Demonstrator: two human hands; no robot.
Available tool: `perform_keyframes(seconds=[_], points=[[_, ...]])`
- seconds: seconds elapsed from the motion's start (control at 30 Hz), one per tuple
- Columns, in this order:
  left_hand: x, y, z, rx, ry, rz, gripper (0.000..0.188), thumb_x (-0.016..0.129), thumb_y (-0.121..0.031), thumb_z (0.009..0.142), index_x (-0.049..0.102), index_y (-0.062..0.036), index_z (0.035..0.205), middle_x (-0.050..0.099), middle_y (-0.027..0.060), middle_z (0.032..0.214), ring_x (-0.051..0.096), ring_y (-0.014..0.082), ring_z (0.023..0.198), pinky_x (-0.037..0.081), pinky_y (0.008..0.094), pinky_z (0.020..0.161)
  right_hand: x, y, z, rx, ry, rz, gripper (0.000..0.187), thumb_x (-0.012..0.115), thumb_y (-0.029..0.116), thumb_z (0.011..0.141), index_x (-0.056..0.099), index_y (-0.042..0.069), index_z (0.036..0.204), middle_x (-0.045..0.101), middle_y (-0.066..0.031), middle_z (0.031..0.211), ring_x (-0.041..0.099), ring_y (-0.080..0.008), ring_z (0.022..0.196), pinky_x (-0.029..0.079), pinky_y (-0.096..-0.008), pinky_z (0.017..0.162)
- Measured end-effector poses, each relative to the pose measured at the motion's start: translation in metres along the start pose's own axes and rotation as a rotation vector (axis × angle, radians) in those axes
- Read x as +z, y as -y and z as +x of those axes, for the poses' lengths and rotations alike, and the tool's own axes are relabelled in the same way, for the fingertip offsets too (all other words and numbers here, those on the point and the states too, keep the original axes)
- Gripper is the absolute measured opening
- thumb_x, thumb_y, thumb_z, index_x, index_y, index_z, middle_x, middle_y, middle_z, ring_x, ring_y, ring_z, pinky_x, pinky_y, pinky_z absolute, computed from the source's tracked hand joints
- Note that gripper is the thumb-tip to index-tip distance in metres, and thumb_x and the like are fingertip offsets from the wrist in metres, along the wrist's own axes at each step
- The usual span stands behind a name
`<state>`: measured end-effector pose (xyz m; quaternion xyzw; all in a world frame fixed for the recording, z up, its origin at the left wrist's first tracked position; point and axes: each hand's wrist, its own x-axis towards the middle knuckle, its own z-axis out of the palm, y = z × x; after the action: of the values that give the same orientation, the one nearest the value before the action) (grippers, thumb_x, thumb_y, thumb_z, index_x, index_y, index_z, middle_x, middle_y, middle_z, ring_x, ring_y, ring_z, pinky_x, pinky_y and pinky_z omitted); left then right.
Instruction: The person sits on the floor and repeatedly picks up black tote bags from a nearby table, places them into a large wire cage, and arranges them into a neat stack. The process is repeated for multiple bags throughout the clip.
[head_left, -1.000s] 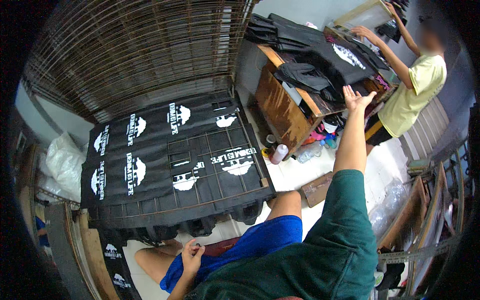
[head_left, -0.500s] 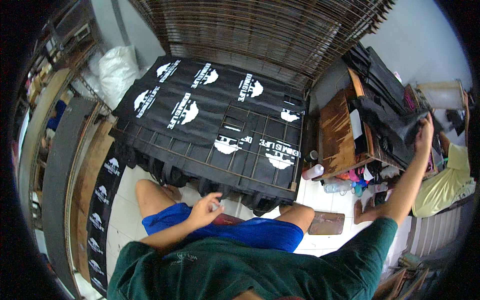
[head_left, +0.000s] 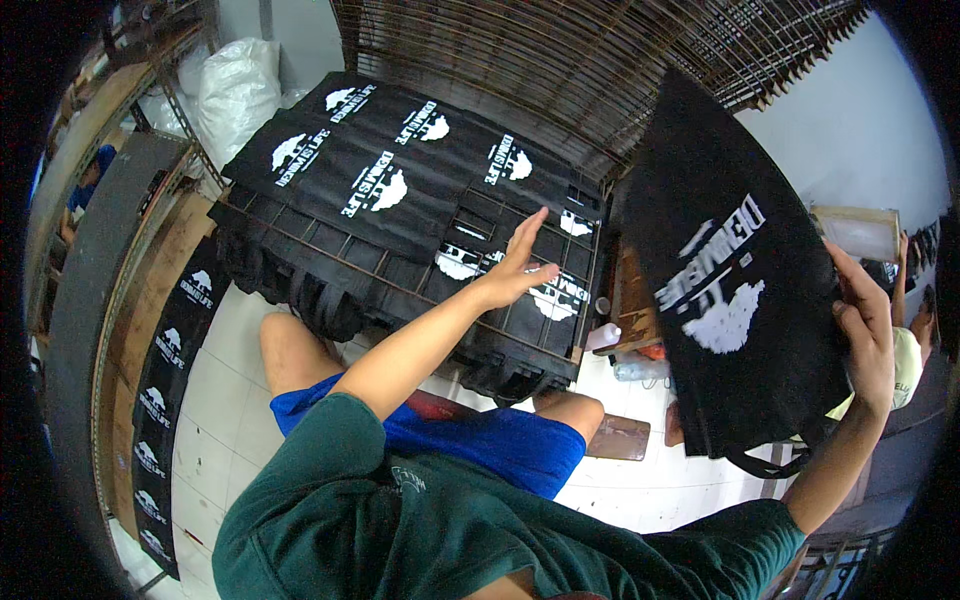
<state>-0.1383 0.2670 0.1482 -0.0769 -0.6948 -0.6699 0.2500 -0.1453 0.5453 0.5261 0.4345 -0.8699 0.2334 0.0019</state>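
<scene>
My right hand [head_left: 866,325] grips the edge of a black tote bag [head_left: 775,325] with a white print. The bag hangs raised at the right, its strap loop [head_left: 770,468] dangling below. With fingers stretched out and nothing in them, my left hand [head_left: 515,270] hovers above the near right part of a wire rack [head_left: 345,262]. Flat on that rack lie several black printed bags [head_left: 435,205], side by side. Straps and dark cloth hang under the rack's near edge.
More wire racks [head_left: 560,60] stand tilted up behind. At the left are a shelf with a printed black strip [head_left: 170,345] and a white plastic sack [head_left: 240,85]. A bottle [head_left: 603,336] and a brown board [head_left: 620,438] are on the right. Another person [head_left: 908,365] is at the far right.
My right hand has pulled the black bag up and towards me from the pile on the right. My left hand has moved forward and right, from my lap to over the rack.
</scene>
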Motion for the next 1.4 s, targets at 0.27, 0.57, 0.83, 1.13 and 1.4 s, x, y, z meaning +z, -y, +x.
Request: perform_keyframes(seconds=[0.27,0.57,0.83,1.13,1.4], points=[[-0.032,-0.073,-0.039,-0.167,0.022,-0.878,0.052,0.057,-0.029,0.087,0.040,-0.0021,0.128,0.051,0.0116,0.123,0.051,0.0206,0.112,0.042,0.0344,0.093,0.000,-0.058,0.010,0.018,-0.034,0.151,0.053,0.040,0.000,0.071,0.050,-0.004,0.123,0.053,-0.0125,0.122,0.046,-0.0184,0.114,0.027,-0.0272,0.102],[0.026,-0.219,0.100,-0.005,0.209,-0.442,0.020,0.056,-0.017,0.086,0.064,0.0014,0.084,0.062,0.0062,0.075,0.059,0.0143,0.063,0.050,0.0297,0.057,0.115,-0.190,-0.111,0.111,-0.445,0.342,0.032,0.051,0.031,0.091,0.052,0.005,0.072,0.047,-0.0007,0.063,0.043,-0.0111,0.055,0.034,-0.0233,0.051],[0.034,-0.278,0.136,-0.100,0.127,-0.307,0.020,0.053,-0.020,0.087,0.061,-0.0028,0.079,0.061,0.0056,0.077,0.059,0.0164,0.070,0.051,0.0322,0.064,0.398,-0.070,-0.153,0.563,0.668,1.933,0.125,0.015,0.097,0.046,0.059,-0.004,0.105,0.062,-0.0201,0.091,0.059,-0.0296,0.078,0.046,-0.0398,0.071],[-0.108,-0.319,0.050,-0.035,-0.140,-0.221,0.028,0.048,-0.020,0.092,0.055,0.0004,0.111,0.062,0.0074,0.107,0.062,0.0155,0.093,0.047,0.0325,0.088,0.402,-0.053,0.001,-0.001,0.460,2.606,0.103,0.047,0.079,0.063,0.032,0.008,0.137,0.047,-0.0248,0.123,0.044,-0.0389,0.116,0.038,-0.0550,0.092],[-0.194,-0.244,0.015,-0.350,-0.346,-0.061,0.029,0.053,-0.017,0.089,0.053,-0.0006,0.113,0.062,0.0059,0.104,0.060,0.0152,0.090,0.050,0.0324,0.076,0.341,-0.120,0.037,0.222,-0.261,2.272,0.071,0.048,-0.002,0.068,0.038,0.018,0.135,0.055,-0.0061,0.078,0.045,-0.0066,0.049,0.042,-0.0167,0.047]])
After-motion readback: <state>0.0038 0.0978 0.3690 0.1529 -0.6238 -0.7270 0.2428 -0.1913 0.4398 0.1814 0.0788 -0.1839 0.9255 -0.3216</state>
